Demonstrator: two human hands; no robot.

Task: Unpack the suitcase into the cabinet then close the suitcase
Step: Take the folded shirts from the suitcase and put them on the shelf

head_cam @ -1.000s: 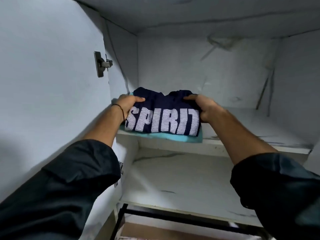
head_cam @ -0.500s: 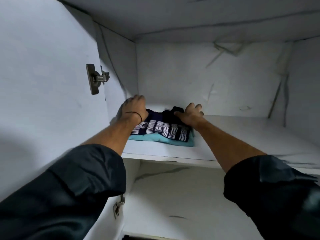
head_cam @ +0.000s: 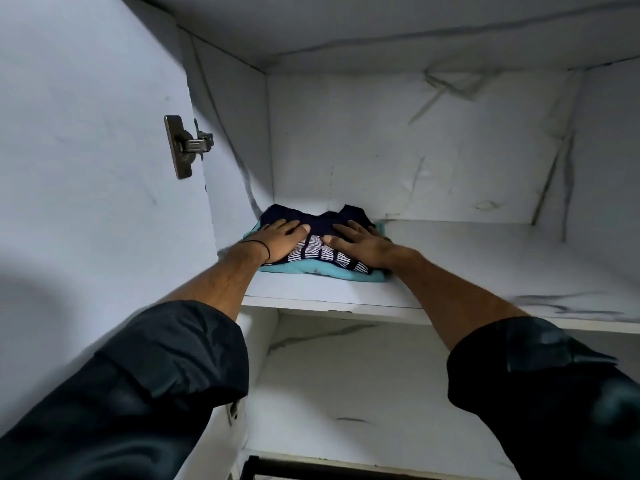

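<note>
While the left hand (head_cam: 282, 242) and right hand (head_cam: 360, 245) lie flat side by side, fingers straight and holding nothing, they press down on a folded navy shirt (head_cam: 317, 220) with white striped lettering. The shirt sits on top of a folded teal garment (head_cam: 334, 273), and the pile rests in the far left corner of the upper shelf (head_cam: 485, 268) inside a pale, marble-patterned cabinet (head_cam: 415, 140). The open door (head_cam: 86, 168) stands on the left with a metal hinge (head_cam: 187, 145) on it. To finish this step well, I would press evenly with both palms to flatten the fold. The hands should then lift straight up rather than slide back, so that the shirt does not drag off the teal layer. Keeping the pile tight in the corner leaves the right of the shelf for more clothes. The suitcase is out of view, so how much is left to unpack cannot be told. The hands cover most of the lettering, leaving it unreadable. A dark bar (head_cam: 311, 472) at the near bottom edge is cut off, and I cannot say what it is.
</note>
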